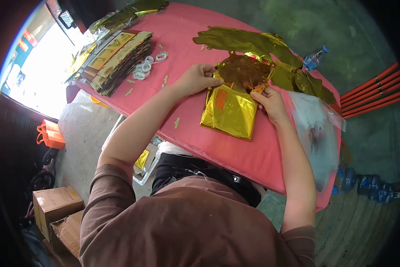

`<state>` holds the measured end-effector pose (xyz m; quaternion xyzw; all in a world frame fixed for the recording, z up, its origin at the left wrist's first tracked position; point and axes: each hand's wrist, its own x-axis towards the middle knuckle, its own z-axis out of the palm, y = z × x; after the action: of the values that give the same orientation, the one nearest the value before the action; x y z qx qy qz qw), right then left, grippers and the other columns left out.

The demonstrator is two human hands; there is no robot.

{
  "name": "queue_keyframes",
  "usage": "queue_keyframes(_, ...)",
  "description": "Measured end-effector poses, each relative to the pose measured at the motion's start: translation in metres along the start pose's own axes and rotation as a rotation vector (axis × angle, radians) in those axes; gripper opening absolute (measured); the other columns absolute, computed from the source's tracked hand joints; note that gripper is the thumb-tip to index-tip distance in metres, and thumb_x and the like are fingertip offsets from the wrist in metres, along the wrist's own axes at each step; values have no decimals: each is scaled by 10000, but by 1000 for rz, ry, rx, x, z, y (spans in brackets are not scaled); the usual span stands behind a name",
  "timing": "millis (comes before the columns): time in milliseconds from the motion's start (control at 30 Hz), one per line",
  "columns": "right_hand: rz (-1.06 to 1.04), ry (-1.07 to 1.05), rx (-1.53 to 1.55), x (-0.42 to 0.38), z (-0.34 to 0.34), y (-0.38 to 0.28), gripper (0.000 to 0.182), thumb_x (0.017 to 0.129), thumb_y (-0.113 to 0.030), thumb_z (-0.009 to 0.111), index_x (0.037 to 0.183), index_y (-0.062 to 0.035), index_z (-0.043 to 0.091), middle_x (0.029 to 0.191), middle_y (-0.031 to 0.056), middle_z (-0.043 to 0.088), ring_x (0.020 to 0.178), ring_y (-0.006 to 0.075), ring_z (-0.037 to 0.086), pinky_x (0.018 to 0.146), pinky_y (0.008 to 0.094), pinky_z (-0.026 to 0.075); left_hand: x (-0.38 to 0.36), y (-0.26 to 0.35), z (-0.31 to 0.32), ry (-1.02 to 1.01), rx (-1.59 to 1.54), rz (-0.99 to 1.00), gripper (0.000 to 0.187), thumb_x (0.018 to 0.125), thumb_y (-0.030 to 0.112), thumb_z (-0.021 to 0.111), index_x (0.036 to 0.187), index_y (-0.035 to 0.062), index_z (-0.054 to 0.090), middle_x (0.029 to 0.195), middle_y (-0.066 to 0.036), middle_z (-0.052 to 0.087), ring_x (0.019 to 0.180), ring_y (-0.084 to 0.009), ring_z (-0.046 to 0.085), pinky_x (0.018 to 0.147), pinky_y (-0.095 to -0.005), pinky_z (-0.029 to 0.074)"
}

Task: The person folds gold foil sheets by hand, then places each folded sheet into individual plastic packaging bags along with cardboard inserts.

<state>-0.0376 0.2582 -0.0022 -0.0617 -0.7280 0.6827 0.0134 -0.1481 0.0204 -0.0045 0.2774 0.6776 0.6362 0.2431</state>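
Observation:
A square packet of folded gold foil (pixel 230 116) lies on the pink-covered table in front of me, with a faint orange patch showing. A darker, crumpled gold foil piece (pixel 242 71) extends from its far edge; it looks like a flat, uninflated foil balloon. My left hand (pixel 201 80) pinches the foil at the packet's far left corner, thumb stretched along the edge. My right hand (pixel 268 103) pinches the foil at the far right corner. Both hands rest low, close to the tabletop. Their fingertips partly hide the foil edges between them.
Flat gold foil shapes (pixel 249 39) lie behind the packet. At left are a stack of printed cards (pixel 122 60), white ribbon rolls (pixel 143 69) and small pale pieces (pixel 176 123). Clear plastic bags (pixel 313 129) lie right, near a water bottle (pixel 314 59). Cardboard boxes (pixel 57 204) stand on the floor.

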Motion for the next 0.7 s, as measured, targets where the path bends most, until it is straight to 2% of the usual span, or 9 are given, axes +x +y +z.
queue_keyframes(33, -2, -4, -19, -2, 0, 0, 116, 806, -108, 666, 884, -26, 638, 715, -13, 605, 536, 30, 466, 464, 174, 354, 0, -1, 0, -3, 3, -2, 467, 785, 129, 690, 1174, -59, 513, 785, -38, 638, 678, -86, 588, 653, -197, 476)
queue_keyframes(100, -3, -6, -33, -5, 2, -2, 113, 806, -106, 665, 886, -30, 641, 719, -16, 606, 547, 28, 467, 473, 173, 356, -3, -3, 0, -71, -149, -95, 300, 793, 61, 670, 1062, -35, 578, 835, -30, 641, 694, -61, 581, 630, -177, 463)
queue_keyframes(233, 2, -19, -64, -9, 5, -2, 130, 798, -144, 679, 873, -53, 624, 703, -34, 589, 523, 17, 441, 453, 158, 313, -14, 3, 7, -39, -144, -89, 249, 795, 56, 665, 1021, -14, 589, 829, -30, 640, 694, -56, 583, 616, -178, 456)
queue_keyframes(300, -3, -28, -57, -14, 4, -1, 130, 799, -146, 679, 873, -54, 623, 706, -34, 593, 519, 15, 442, 449, 157, 312, -18, 8, 10, -12, -290, -149, 187, 818, 85, 653, 981, 26, 585, 857, -15, 636, 764, -65, 586, 706, -202, 464)
queue_keyframes(367, 10, -8, -32, -14, 5, -3, 122, 805, -142, 672, 879, -60, 622, 710, -36, 598, 512, 13, 444, 442, 156, 312, -17, 5, 3, -42, -218, -167, 184, 851, 126, 614, 996, 16, 582, 904, -44, 639, 814, -98, 599, 752, -216, 472)
queue_keyframes(433, 13, -3, 2, -12, 2, 0, 116, 807, -138, 668, 881, -63, 620, 711, -35, 599, 513, 14, 447, 441, 155, 312, -22, 10, 0, 30, -450, -295, 209, 882, 165, 556, 996, -9, 587, 856, -72, 645, 774, -141, 631, 731, -250, 519)
queue_keyframes(467, 20, 4, 36, -12, 3, 0, 110, 810, -134, 664, 883, -66, 618, 711, -34, 600, 515, 15, 450, 441, 155, 312, -24, 10, -3, 38, -447, -293, 209, 882, 165, 556, 996, -9, 587, 856, -72, 645, 774, -141, 631, 731, -250, 519)
queue_keyframes(533, 24, 7, 60, -15, 3, 0, 110, 812, -134, 663, 886, -68, 616, 711, -34, 599, 514, 16, 448, 442, 156, 313, -29, 9, -10, -49, -478, -333, 214, 902, 167, 513, 985, -13, 596, 873, -98, 652, 780, -166, 644, 738, -281, 535)
queue_keyframes(700, 24, 0, 88, -13, 0, 4, 118, 812, -142, 666, 891, -71, 613, 704, -36, 592, 510, 21, 441, 446, 160, 317, -37, 7, -8, -150, -395, -324, 205, 895, 146, 531, 987, -21, 607, 887, -116, 665, 750, -165, 658, 699, -277, 551)
